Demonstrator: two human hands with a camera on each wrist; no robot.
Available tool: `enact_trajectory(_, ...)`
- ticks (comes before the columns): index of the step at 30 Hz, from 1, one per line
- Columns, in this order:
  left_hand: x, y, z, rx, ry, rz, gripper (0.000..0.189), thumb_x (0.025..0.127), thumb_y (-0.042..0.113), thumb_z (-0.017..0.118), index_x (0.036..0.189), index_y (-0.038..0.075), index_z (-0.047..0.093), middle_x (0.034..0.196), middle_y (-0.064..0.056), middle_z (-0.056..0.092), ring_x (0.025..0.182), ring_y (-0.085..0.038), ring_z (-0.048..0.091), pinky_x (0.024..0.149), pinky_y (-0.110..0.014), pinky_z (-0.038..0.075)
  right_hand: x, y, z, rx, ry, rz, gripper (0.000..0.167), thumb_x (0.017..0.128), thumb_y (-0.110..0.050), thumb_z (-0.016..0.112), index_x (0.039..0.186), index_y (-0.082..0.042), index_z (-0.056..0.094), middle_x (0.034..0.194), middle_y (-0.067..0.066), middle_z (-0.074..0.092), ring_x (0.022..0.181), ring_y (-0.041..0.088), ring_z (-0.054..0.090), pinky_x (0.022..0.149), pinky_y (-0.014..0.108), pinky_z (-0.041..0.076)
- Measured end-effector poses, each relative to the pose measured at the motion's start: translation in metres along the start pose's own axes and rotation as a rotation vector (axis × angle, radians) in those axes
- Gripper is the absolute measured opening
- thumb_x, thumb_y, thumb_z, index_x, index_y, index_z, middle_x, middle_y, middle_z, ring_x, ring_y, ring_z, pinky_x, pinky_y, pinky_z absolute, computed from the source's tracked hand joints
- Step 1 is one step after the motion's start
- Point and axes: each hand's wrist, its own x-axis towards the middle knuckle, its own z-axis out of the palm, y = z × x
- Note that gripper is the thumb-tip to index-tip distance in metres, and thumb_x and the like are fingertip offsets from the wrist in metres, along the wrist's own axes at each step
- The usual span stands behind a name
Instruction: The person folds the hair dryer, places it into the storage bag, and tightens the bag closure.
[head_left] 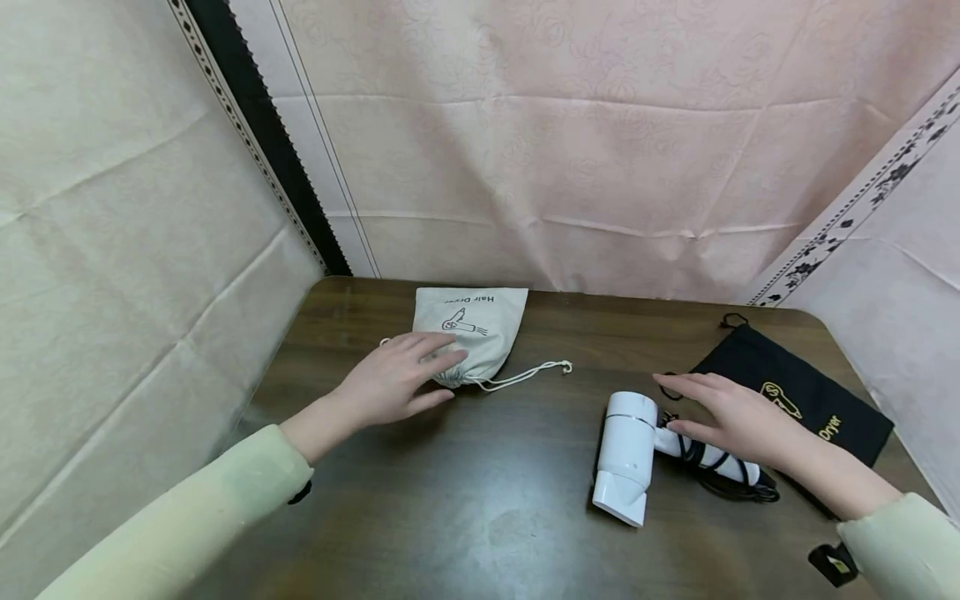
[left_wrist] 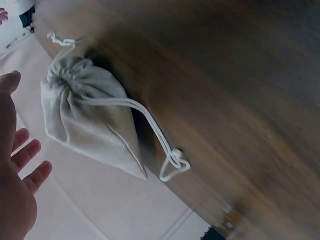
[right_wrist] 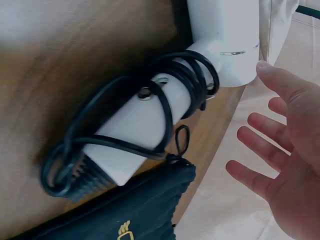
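My left hand (head_left: pixel 401 377), fingers loosely spread, hovers by the gathered mouth of a white drawstring bag (head_left: pixel 470 327) printed with a hair dryer drawing. In the left wrist view that bag (left_wrist: pixel 90 110) looks filled out, its cord (left_wrist: pixel 145 112) drawn tight, and the hand stays apart from it. On the right, my right hand (head_left: pixel 738 417) spreads its fingers above a white hair dryer (head_left: pixel 628 450). The right wrist view shows no contact with the dryer's handle (right_wrist: pixel 145 115), which has its black power cord (right_wrist: pixel 165 107) wound around it.
A black drawstring bag (head_left: pixel 795 387) with gold print lies at the table's right side, partly beneath my right forearm. The brown wooden table (head_left: pixel 450 517) backs onto a pale pink cloth (head_left: pixel 570 167). White cloths hang at the left (head_left: pixel 135 275) and right.
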Motion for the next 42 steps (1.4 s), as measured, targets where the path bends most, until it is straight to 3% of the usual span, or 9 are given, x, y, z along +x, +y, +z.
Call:
enact_trajectory(6, 0.009, 0.009, 0.006, 0.005, -0.021, 0.058, 0.060, 0.098, 0.042, 0.077, 0.149, 0.015, 0.062, 0.153, -0.015, 0.057, 0.136, -0.036, 0.059, 0.112, -0.053, 0.050, -0.018, 0.003, 0.011, -0.018, 0.041, -0.052, 0.071, 0.090, -0.030, 0.087, 0.152, -0.011, 0.058, 0.143, 0.013, 0.067, 0.124, 0.037, 0.066, 0.091, 0.058, 0.058)
enact_trajectory(11, 0.016, 0.017, 0.011, 0.002, -0.038, 0.112, 0.061, 0.098, 0.042, 0.077, 0.150, 0.016, 0.060, 0.152, -0.014, 0.058, 0.138, -0.037, 0.058, 0.112, -0.053, 0.050, -0.030, 0.006, 0.019, -0.038, 0.054, -0.041, 0.083, 0.087, -0.032, 0.090, 0.158, -0.016, 0.051, 0.148, 0.014, 0.062, 0.128, 0.037, 0.063, 0.089, 0.057, 0.058)
enact_trajectory(16, 0.027, 0.027, 0.018, 0.004, -0.079, 0.167, 0.064, 0.099, 0.044, 0.075, 0.154, 0.019, 0.057, 0.154, -0.012, 0.057, 0.140, -0.034, 0.056, 0.115, -0.052, 0.048, -0.037, 0.008, 0.025, -0.069, 0.074, -0.037, 0.090, 0.083, -0.032, 0.093, 0.161, -0.019, 0.049, 0.146, 0.012, 0.063, 0.127, 0.035, 0.064, 0.089, 0.055, 0.059)
enact_trajectory(24, 0.046, 0.048, 0.028, 0.054, -0.104, 0.289, 0.064, 0.102, 0.051, 0.068, 0.158, 0.020, 0.054, 0.159, -0.010, 0.054, 0.143, -0.028, 0.054, 0.120, -0.046, 0.042, -0.040, 0.013, 0.040, -0.109, 0.168, -0.127, 0.100, 0.072, -0.021, 0.099, 0.159, -0.016, 0.051, 0.141, 0.007, 0.067, 0.121, 0.026, 0.066, 0.084, 0.048, 0.060)
enact_trajectory(30, 0.049, 0.056, 0.033, 0.035, -0.090, 0.318, 0.065, 0.101, 0.050, 0.070, 0.157, 0.021, 0.054, 0.160, -0.010, 0.053, 0.143, -0.028, 0.055, 0.119, -0.048, 0.043, -0.041, 0.015, 0.054, -0.105, 0.181, -0.142, 0.108, 0.069, -0.019, 0.100, 0.163, -0.014, 0.046, 0.143, 0.009, 0.066, 0.119, 0.028, 0.067, 0.083, 0.046, 0.060)
enact_trajectory(33, 0.048, 0.057, 0.034, 0.020, -0.083, 0.320, 0.066, 0.101, 0.051, 0.071, 0.158, 0.022, 0.054, 0.160, -0.011, 0.053, 0.143, -0.029, 0.055, 0.119, -0.049, 0.043, -0.042, 0.014, 0.060, -0.108, 0.190, -0.156, 0.108, 0.068, -0.017, 0.100, 0.162, -0.011, 0.046, 0.147, 0.011, 0.064, 0.120, 0.027, 0.068, 0.087, 0.039, 0.059)
enact_trajectory(37, 0.044, 0.056, 0.034, 0.027, -0.073, 0.323, 0.067, 0.101, 0.052, 0.070, 0.158, 0.022, 0.053, 0.160, -0.010, 0.053, 0.144, -0.028, 0.054, 0.121, -0.048, 0.041, -0.042, 0.014, 0.065, -0.100, 0.213, -0.178, 0.102, 0.073, -0.018, 0.098, 0.161, -0.009, 0.048, 0.149, 0.013, 0.063, 0.122, 0.026, 0.068, 0.094, 0.028, 0.054)
enact_trajectory(40, 0.040, 0.055, 0.034, 0.027, -0.053, 0.327, 0.066, 0.100, 0.051, 0.070, 0.157, 0.021, 0.055, 0.159, -0.011, 0.054, 0.144, -0.028, 0.054, 0.122, -0.047, 0.040, -0.042, 0.014, 0.066, -0.082, 0.226, -0.189, 0.083, 0.092, -0.038, 0.085, 0.160, -0.008, 0.049, 0.148, 0.014, 0.064, 0.121, 0.026, 0.069, 0.096, 0.025, 0.052)
enact_trajectory(42, 0.036, 0.054, 0.033, 0.028, -0.047, 0.325, 0.065, 0.101, 0.052, 0.069, 0.157, 0.021, 0.055, 0.159, -0.011, 0.054, 0.145, -0.027, 0.053, 0.123, -0.046, 0.039, -0.041, 0.014, 0.066, -0.074, 0.225, -0.195, 0.078, 0.096, -0.038, 0.081, 0.160, -0.008, 0.049, 0.149, 0.014, 0.064, 0.120, 0.026, 0.069, 0.093, 0.026, 0.053)
